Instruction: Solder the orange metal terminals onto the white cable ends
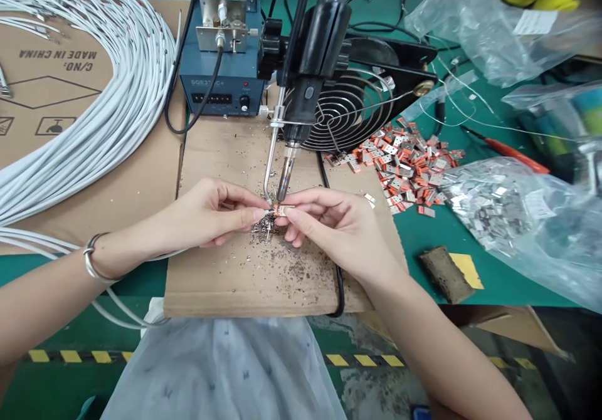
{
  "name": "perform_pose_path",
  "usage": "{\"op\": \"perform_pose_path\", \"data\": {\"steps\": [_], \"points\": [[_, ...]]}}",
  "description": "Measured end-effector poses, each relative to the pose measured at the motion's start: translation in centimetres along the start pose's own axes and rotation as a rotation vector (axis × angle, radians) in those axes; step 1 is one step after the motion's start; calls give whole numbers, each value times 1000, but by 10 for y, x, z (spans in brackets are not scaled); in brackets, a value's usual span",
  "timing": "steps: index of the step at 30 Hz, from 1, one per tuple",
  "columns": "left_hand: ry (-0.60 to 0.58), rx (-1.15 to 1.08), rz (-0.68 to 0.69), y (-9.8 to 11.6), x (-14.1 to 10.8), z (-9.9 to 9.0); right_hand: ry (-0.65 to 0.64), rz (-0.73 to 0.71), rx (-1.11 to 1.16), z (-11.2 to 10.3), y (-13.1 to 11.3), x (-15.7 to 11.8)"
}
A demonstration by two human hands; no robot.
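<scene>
My left hand [219,216] pinches the end of a white cable [167,256], whose length trails away under my left wrist. Between the thumb and fingers of my right hand [336,222] is a small metal USB connector [285,210]. The cable's stripped wires meet the connector's end, right under the hot end of a clamped soldering iron [286,175]. A thin metal solder feed tube [270,169] comes down beside the iron to the same spot. Whether the iron's tip touches the joint I cannot tell. Solder scraps [266,227] lie beneath my fingertips.
A large bundle of white cables [145,75] lies left. Behind stand a blue solder feeder box [221,84] and a fan with a wire guard [352,110]. To the right are piled orange-and-metal connectors [409,163], a bag of metal parts [493,207], a brown sponge [446,274] and a red-handled screwdriver [512,152].
</scene>
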State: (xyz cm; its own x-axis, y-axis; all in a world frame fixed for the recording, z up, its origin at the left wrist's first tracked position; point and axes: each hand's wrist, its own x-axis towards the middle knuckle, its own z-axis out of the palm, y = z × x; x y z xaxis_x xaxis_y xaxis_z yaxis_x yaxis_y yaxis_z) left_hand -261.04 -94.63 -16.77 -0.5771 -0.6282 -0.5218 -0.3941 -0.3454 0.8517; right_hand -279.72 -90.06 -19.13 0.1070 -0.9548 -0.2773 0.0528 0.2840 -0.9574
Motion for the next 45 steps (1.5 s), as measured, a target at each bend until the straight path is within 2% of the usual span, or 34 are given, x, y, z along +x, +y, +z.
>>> {"op": "perform_pose_path", "data": {"steps": [10, 26, 34, 45], "points": [[53, 91, -1, 4, 2, 3, -16, -7, 1, -1, 0, 0], [57, 31, 7, 2, 0, 4, -58, 25, 48, -3, -1, -1], [58, 35, -32, 3, 0, 5, -17, 74, 22, 2, 1, 3], [69, 29, -13, 3, 0, 6, -81, 78, 82, -1, 2, 4]]}}
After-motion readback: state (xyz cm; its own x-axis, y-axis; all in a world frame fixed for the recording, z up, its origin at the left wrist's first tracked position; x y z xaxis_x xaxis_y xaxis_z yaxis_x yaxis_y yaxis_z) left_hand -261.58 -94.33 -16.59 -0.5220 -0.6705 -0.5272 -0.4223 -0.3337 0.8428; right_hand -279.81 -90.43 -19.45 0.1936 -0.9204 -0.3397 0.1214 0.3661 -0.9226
